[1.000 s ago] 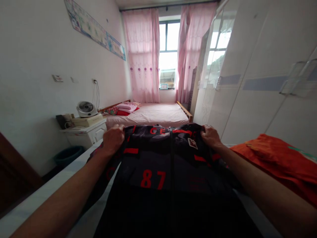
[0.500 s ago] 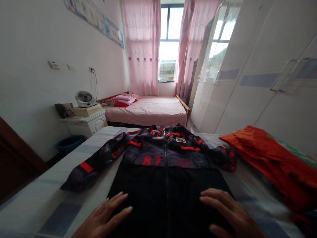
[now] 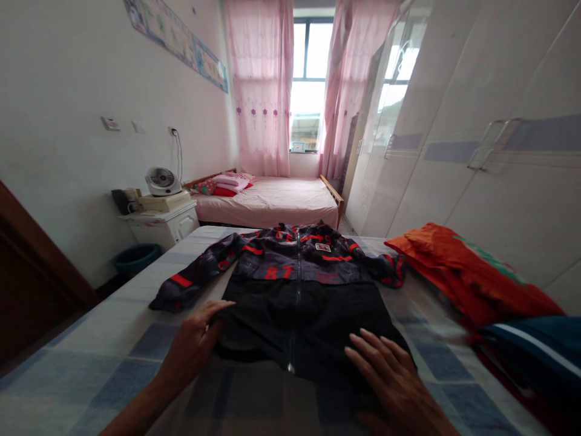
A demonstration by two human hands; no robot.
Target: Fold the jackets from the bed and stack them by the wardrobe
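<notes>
A black zip-up jacket (image 3: 267, 303) with red lettering and a patterned dark upper part lies front side up on the checked bedsheet (image 3: 122, 363), its collar away from me. Its zip is closed down the middle. My left hand (image 3: 200, 333) is closed on the jacket's lower left edge, thumb and fingers pinching the cloth, and that corner of the hem is lifted a little. My right hand (image 3: 385, 369) lies flat with fingers stretched over the jacket's lower right part. Both sleeves are spread outward, the left one longer in view.
An orange garment (image 3: 467, 272) and a dark blue garment with a white stripe (image 3: 540, 351) lie at the right. Beyond stands a pink-covered bed (image 3: 281, 200). A small fan (image 3: 163, 180) rests on a white cabinet (image 3: 181, 225), near a bin (image 3: 136, 259). White wardrobes (image 3: 431, 194) line the right.
My left hand has gone from lying open beside the jacket to gripping its lower left edge, raising the hem. The view has shifted, showing the hem and more of the dark blue garment.
</notes>
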